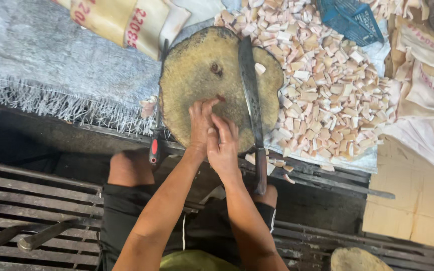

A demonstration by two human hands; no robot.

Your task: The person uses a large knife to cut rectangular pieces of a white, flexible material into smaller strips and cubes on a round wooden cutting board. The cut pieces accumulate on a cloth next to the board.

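Blue crate (350,20) — half-buried among pale cut chunks (322,85).

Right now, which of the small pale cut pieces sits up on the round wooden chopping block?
The lone pale cut piece beside the long dark knife blade lies on the round wooden chopping block. The other pieces lie heaped off the block.

a rough food-cutting workshop. a round wooden chopping block (212,80) with a long cleaver (251,95) sits mid-frame. heaps of pale cut chunks (322,85) fill the upper right, sacks (121,22) the upper left.

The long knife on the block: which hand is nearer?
Right. The right hand lies just left of the knife; the left hand sits beyond it, farther away.
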